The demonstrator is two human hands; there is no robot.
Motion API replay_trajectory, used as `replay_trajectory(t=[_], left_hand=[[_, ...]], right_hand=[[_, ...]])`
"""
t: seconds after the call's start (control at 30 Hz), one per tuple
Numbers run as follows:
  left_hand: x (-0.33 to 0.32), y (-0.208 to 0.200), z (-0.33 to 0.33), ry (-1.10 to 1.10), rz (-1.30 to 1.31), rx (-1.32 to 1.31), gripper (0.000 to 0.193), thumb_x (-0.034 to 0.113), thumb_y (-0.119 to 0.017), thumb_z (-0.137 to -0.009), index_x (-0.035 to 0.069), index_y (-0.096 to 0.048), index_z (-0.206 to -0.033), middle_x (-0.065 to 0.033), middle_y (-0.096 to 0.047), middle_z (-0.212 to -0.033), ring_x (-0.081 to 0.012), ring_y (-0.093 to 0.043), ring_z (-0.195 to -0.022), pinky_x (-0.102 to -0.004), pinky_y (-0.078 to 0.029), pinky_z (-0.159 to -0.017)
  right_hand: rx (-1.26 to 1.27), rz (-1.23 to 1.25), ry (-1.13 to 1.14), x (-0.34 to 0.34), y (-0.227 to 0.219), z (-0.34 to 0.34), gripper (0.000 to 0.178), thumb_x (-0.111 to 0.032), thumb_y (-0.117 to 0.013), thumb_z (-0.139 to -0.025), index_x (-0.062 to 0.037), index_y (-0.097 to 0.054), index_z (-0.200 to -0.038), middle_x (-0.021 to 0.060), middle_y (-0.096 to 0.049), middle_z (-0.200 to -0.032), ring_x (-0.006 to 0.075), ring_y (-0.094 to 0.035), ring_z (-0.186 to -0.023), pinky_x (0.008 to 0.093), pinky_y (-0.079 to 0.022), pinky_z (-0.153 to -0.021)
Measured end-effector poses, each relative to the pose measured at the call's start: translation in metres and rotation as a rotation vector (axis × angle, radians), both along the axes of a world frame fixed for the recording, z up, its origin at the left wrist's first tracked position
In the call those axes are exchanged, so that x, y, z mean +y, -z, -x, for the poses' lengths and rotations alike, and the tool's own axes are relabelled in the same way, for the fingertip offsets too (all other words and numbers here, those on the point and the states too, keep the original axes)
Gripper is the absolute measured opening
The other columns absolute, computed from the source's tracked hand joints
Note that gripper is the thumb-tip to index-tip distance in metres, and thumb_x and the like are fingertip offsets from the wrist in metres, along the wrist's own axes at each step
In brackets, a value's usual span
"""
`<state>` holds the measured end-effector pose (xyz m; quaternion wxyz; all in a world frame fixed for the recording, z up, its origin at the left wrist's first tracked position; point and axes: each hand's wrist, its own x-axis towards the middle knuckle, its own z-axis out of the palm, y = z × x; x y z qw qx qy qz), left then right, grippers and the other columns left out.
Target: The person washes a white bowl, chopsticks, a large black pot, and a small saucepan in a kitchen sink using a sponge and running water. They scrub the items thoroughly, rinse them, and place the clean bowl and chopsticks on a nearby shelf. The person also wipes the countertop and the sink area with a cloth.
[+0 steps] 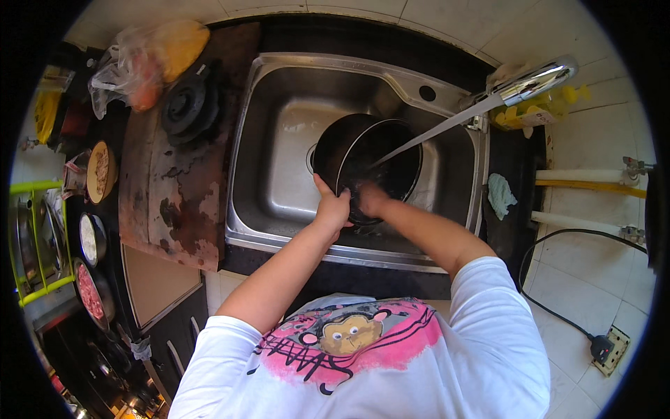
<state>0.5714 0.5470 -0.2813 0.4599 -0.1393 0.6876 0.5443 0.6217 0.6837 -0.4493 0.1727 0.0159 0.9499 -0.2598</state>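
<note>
A black cooking pot (pixel 328 143) stands tilted in the stainless steel sink (pixel 286 126), its mouth turned up toward the right. My left hand (pixel 333 209) grips the pot's near left edge, thumb laid along the outside. Inside the mouth is my right hand (pixel 371 200), low against the near wall; its fingers are blurred and partly hidden, so I can't see whether it holds anything. Water runs from the chrome faucet (pixel 537 80) in a slanting stream that lands inside the pot, close to my right hand.
Left of the sink, a stained wooden board (pixel 157 216) bears a dark round object (pixel 185 108) and a plastic bag (pixel 150 63). Farther left are bowls, one with pink meat (pixel 89 290). A pale cloth (pixel 500 195) lies at right. A black cable (pixel 530 279) hangs by the tiled wall.
</note>
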Motion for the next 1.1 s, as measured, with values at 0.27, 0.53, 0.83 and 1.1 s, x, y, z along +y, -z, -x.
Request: replay_trajectory(t=[0.27,0.53,0.83,1.1], left_hand=[[-0.031,0.026,0.017,-0.194,0.012,-0.165,0.032,0.006,-0.042,-0.082,0.004,-0.045,-0.113,-0.0144,-0.06,-0.091,-0.0295,-0.062,-0.074,-0.0442,-0.055,-0.062],[-0.043,0.007,0.009,0.325,0.709,1.172,0.076,0.03,-0.067,-0.073,-0.004,-0.03,-0.13,-0.0231,-0.033,-0.134,-0.0366,-0.032,-0.124,-0.0447,-0.024,-0.103],[-0.012,0.026,-0.004,1.16,0.414,0.906,0.024,0.028,-0.053,-0.083,0.006,-0.059,-0.091,-0.0172,-0.063,-0.087,-0.035,-0.059,-0.085,-0.0436,-0.046,-0.073],[0.016,-0.009,0.05,0.144,-0.009,0.746,0.027,0.025,-0.051,-0.09,0.0,-0.059,-0.083,-0.0069,-0.059,-0.072,-0.0176,-0.053,-0.066,-0.0325,-0.042,-0.064]], right_hand=[[0.015,0.269,-0.069,-0.013,-0.118,0.005,0.032,-0.017,-0.056,-0.072,-0.0049,-0.06,-0.101,0.0156,-0.058,-0.1,0.0311,-0.054,-0.095,0.039,-0.043,-0.084],[0.477,-0.094,0.41,0.041,-0.152,-0.022,0.028,-0.017,-0.056,-0.068,-0.005,-0.06,-0.093,0.0131,-0.056,-0.094,0.0306,-0.05,-0.095,0.0414,-0.044,-0.08],[-0.114,0.104,0.704,0.068,-0.105,-0.061,0.045,-0.031,-0.056,-0.075,-0.0047,-0.056,-0.112,0.0188,-0.053,-0.114,0.0352,-0.048,-0.109,0.0384,-0.039,-0.093],[0.066,0.375,0.816,0.09,-0.109,-0.096,0.038,-0.027,-0.057,-0.078,-0.0024,-0.059,-0.106,0.0204,-0.058,-0.105,0.0317,-0.055,-0.101,0.0343,-0.042,-0.086]])
